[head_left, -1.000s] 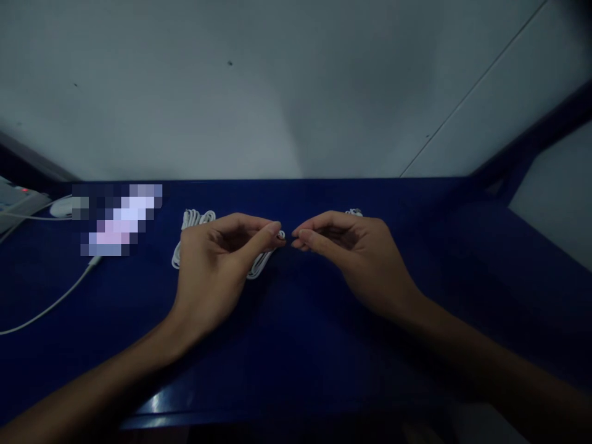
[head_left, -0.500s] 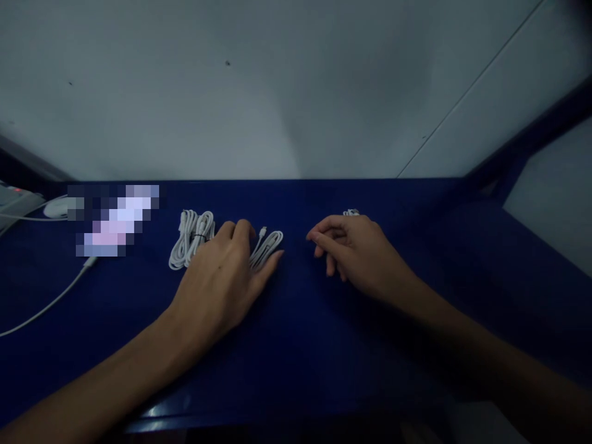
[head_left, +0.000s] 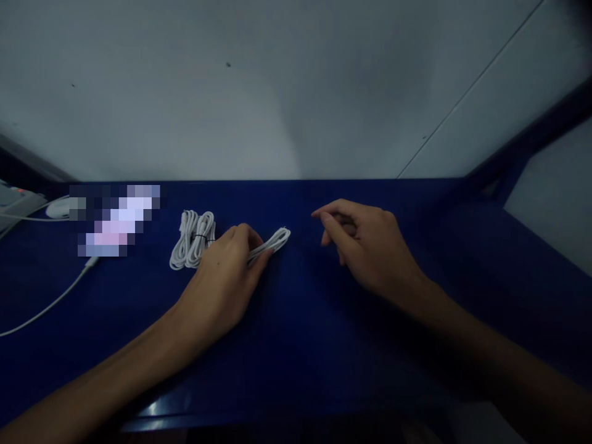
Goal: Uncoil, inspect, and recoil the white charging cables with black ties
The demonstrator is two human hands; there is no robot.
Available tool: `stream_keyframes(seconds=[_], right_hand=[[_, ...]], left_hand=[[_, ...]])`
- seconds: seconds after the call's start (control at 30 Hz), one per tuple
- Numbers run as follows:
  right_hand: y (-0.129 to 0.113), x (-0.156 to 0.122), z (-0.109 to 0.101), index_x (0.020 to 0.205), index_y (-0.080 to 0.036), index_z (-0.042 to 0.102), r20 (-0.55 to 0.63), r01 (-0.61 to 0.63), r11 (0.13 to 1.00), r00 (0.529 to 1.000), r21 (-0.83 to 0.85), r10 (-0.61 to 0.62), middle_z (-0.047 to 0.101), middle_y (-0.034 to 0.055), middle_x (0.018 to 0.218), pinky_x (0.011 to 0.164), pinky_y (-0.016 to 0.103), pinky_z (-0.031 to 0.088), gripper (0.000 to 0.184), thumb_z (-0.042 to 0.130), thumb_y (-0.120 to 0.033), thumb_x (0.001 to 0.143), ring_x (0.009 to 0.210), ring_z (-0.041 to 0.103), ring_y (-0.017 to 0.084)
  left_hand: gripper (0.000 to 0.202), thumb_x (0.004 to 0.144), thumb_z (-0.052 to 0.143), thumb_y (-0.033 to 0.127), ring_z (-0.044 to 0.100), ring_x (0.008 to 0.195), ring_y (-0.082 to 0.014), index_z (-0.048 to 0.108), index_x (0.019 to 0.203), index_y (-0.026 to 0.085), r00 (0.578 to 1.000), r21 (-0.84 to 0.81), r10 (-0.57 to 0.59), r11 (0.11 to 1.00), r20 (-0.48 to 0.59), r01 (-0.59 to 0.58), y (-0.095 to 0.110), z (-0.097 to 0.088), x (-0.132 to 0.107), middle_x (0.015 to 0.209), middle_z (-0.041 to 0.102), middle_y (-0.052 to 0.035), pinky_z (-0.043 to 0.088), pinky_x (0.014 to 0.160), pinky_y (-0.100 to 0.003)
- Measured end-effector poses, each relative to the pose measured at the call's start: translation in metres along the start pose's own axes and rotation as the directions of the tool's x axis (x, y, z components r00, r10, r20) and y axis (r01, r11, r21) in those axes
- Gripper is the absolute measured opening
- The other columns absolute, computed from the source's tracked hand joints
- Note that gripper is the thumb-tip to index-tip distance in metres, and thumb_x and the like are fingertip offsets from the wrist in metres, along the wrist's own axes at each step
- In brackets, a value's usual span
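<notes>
My left hand [head_left: 224,277] is closed around a coiled white cable [head_left: 274,240] low over the dark blue table [head_left: 296,333]; the coil's looped end sticks out to the right of my fingers. A second white cable bundle [head_left: 193,239], tied with a dark band, lies just left of that hand. My right hand [head_left: 370,246] hovers to the right of the held cable with fingers loosely curled and nothing visible in them.
A blurred patch [head_left: 115,219] lies at the left of the table, with a thin white cord [head_left: 50,302] running from it toward the front left. A white mouse [head_left: 58,208] and a grey device [head_left: 13,200] sit at the far left. A pale wall rises behind.
My hands have parted from pinching a cable end together. My left hand dropped onto the coiled cable and closed on it. My right hand drew back to the right and rose a little.
</notes>
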State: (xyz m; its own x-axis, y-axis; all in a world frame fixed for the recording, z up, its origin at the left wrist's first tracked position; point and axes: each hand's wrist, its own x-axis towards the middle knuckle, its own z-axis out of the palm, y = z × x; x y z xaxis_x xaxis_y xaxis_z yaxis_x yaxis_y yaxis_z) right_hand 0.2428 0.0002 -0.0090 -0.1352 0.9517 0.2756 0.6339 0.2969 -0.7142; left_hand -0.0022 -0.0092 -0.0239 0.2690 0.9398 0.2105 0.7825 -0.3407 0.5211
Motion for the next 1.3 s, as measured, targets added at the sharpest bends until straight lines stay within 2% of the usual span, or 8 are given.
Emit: stream_keyframes(seconds=[0.17, 0.37, 0.6, 0.73, 0.87, 0.97, 1.1, 1.3], right_hand=[[-0.006, -0.003, 0.002, 0.119, -0.022, 0.078, 0.003, 0.047, 0.998, 0.999, 0.047, -0.047, 0.080, 0.0024, 0.093, 0.065, 0.034, 0.053, 0.025, 0.056, -0.031, 0.113, 0.064, 0.069, 0.016], [-0.008, -0.005, 0.005, 0.126, -0.020, 0.076, 0.051, 0.016, 0.998, 0.998, 0.066, -0.020, 0.080, 0.0059, 0.106, 0.068, 0.035, 0.056, 0.024, 0.061, -0.029, 0.110, 0.071, 0.071, 0.017], [-0.008, -0.008, 0.004, 0.132, -0.022, 0.073, 0.152, -0.021, 0.989, 0.988, 0.145, -0.001, 0.077, 0.0040, 0.105, 0.066, 0.031, 0.057, 0.026, 0.066, -0.030, 0.108, 0.078, 0.070, 0.016], [-0.008, -0.006, 0.002, 0.123, -0.023, 0.076, 0.229, -0.124, 0.894, 0.973, 0.431, 0.024, 0.072, 0.0004, 0.087, 0.052, 0.026, 0.050, 0.025, 0.072, -0.041, 0.106, 0.065, 0.063, 0.013], [-0.011, -0.005, 0.004, 0.114, -0.019, 0.077, 0.184, -0.133, 0.755, 0.983, 0.642, 0.018, 0.075, 0.0047, 0.098, 0.046, 0.023, 0.052, 0.026, 0.085, -0.034, 0.096, 0.073, 0.068, 0.015], [-0.014, -0.006, 0.008, 0.118, -0.020, 0.073, 0.148, -0.136, 0.701, 0.988, 0.700, 0.044, 0.076, 0.0053, 0.099, 0.048, 0.024, 0.058, 0.036, 0.091, -0.031, 0.090, 0.078, 0.074, 0.019], [-0.016, -0.006, 0.009, 0.123, -0.021, 0.066, 0.148, -0.158, 0.652, 0.987, 0.742, 0.071, 0.077, 0.0037, 0.096, 0.053, 0.027, 0.063, 0.048, 0.094, -0.031, 0.085, 0.078, 0.077, 0.020], [-0.019, -0.004, 0.007, 0.126, -0.020, 0.064, 0.194, -0.215, 0.608, 0.976, 0.764, 0.102, 0.078, 0.0041, 0.097, 0.059, 0.028, 0.063, 0.057, 0.097, -0.031, 0.081, 0.081, 0.077, 0.020]], left_hand=[[0.025, 0.105, 0.068, 0.048, 0.074, 0.076, -0.0252, 0.069, 0.104, 0.023, 0.995, -0.159, -0.086, 0.984, -0.045, 0.077, 0.011, -0.004, 0.003, 0.090, 0.079, -0.0059, 0.053, 0.064, -0.036], [0.024, 0.105, 0.070, 0.048, 0.076, 0.078, -0.0235, 0.071, 0.101, 0.024, 0.985, -0.409, -0.157, 0.905, -0.070, 0.115, 0.013, -0.007, 0.007, 0.087, 0.079, -0.0043, 0.056, 0.063, -0.034], [0.015, 0.103, 0.076, 0.036, 0.079, 0.085, -0.0230, 0.070, 0.100, 0.022, 0.967, -0.692, -0.185, 0.722, -0.173, 0.015, 0.027, -0.014, 0.011, 0.094, 0.077, -0.0059, 0.067, 0.080, -0.037], [0.020, 0.103, 0.076, 0.041, 0.078, 0.088, -0.0223, 0.073, 0.104, 0.021, 0.970, -0.789, -0.226, 0.610, -0.089, 0.070, 0.033, -0.016, 0.010, 0.096, 0.076, -0.0047, 0.066, 0.084, -0.036], [0.021, 0.108, 0.068, 0.037, 0.076, 0.091, -0.0206, 0.077, 0.105, 0.018, 0.985, -0.839, -0.157, 0.524, 0.073, 0.146, 0.032, -0.012, 0.008, 0.101, 0.078, -0.0059, 0.063, 0.083, -0.031], [0.026, 0.112, 0.062, 0.037, 0.075, 0.094, -0.0208, 0.078, 0.106, 0.017, 0.978, -0.868, -0.086, 0.451, 0.191, 0.209, 0.028, -0.008, 0.008, 0.107, 0.078, -0.0077, 0.063, 0.086, -0.031], [0.026, 0.113, 0.059, 0.037, 0.074, 0.091, -0.0196, 0.077, 0.110, 0.017, 0.964, -0.893, -0.016, 0.375, 0.264, 0.251, 0.026, -0.005, 0.007, 0.110, 0.076, -0.0081, 0.065, 0.084, -0.032], [0.024, 0.113, 0.059, 0.036, 0.071, 0.077, -0.0165, 0.076, 0.113, 0.019, 0.951, -0.905, 0.045, 0.325, 0.305, 0.275, 0.027, -0.005, 0.005, 0.092, 0.074, -0.0042, 0.064, 0.069, -0.027]])
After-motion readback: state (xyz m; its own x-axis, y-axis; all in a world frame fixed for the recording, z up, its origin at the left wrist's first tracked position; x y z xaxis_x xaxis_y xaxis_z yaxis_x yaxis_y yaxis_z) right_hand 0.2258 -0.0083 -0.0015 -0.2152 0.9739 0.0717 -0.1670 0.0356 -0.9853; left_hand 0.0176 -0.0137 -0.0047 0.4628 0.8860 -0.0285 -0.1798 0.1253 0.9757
